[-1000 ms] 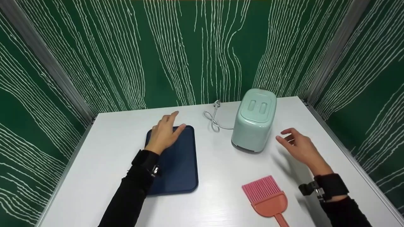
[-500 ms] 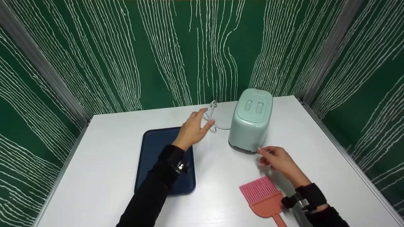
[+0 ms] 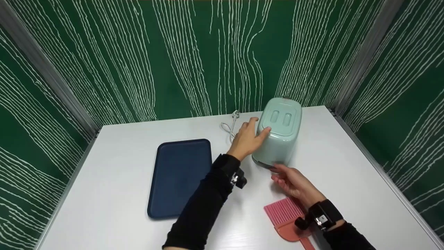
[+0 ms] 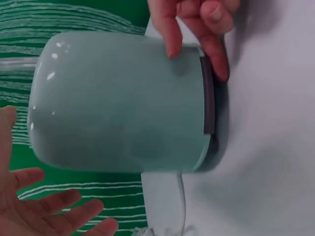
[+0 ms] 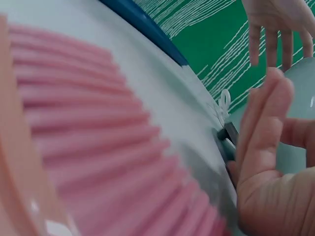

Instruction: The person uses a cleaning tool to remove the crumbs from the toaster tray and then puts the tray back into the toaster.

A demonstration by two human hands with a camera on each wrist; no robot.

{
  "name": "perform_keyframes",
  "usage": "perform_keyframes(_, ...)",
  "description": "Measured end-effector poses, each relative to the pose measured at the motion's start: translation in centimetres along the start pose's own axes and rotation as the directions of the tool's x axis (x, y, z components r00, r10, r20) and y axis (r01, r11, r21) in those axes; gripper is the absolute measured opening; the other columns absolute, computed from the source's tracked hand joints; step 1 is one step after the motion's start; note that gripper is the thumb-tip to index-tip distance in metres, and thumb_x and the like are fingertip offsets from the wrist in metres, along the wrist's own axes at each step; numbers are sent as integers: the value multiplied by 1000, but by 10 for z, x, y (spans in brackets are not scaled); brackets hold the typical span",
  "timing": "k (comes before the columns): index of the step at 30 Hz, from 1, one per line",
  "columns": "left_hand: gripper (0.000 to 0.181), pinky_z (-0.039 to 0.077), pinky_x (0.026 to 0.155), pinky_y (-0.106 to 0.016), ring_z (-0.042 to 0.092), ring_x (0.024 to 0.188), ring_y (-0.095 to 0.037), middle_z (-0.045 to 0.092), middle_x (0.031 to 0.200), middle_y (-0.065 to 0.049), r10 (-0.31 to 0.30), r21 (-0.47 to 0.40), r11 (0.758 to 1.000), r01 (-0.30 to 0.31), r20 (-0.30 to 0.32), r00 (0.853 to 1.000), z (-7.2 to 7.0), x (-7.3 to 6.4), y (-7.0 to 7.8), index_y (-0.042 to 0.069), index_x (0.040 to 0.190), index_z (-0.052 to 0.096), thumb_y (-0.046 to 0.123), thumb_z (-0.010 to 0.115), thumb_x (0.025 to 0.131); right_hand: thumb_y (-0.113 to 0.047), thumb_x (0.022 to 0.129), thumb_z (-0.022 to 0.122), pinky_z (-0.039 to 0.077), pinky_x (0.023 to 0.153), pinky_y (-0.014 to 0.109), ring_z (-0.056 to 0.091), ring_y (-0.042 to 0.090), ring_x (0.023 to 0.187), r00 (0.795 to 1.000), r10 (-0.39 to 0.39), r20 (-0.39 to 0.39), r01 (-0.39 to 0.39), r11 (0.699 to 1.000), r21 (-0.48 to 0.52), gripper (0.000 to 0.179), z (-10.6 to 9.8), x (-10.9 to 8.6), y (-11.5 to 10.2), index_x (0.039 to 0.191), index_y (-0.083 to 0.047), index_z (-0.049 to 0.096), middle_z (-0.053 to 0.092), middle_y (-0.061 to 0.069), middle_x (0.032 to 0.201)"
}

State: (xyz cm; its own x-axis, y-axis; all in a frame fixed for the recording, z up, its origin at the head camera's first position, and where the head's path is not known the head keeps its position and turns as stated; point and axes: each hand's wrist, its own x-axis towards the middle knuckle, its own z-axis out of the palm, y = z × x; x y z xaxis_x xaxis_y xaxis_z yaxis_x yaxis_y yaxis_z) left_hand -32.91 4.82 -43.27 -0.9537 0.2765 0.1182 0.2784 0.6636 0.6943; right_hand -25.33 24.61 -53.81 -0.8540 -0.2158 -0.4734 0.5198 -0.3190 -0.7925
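Note:
A mint-green toaster with a lid on its slots stands at the table's back right. Beside its left side my left hand is held with fingers spread; in the left wrist view the left hand shows apart from the toaster. Low at the toaster's near end is my right hand, palm partly up. Its thumb is close to the toaster's wall, and one finger lies by the dark strip at the base. Whether they touch is unclear. The right wrist view shows the right hand with extended fingers.
A dark blue tray lies left of centre. An orange-red brush with pink bristles lies under my right wrist. The white cord with its plug lies behind my left hand. Patterned green walls enclose the white table.
My left hand has moved right, from over the tray to the toaster's side. My right hand has come left and nearer to me, to the toaster's base. The toaster has stayed put.

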Motion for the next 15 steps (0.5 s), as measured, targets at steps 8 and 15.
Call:
perform_keyframes(8,67,55,105,-46,67,129,-31,68,140,-16,-64,-96,993,61,-31,997,20,8,10,17,159,41,57,56,107,-21,115,48,49,49,8,65,0,50,1000,14,8,-16,958,287,41,20,11,11,86,-1,69,71,2,65)
perform_keyframes(15,76,52,111,-47,63,139,-31,64,149,-16,-119,-176,977,124,39,992,23,10,12,19,165,35,62,56,106,-15,114,50,48,49,9,61,0,49,971,-143,-193,201,923,329,41,47,25,28,79,-5,69,67,-2,64)
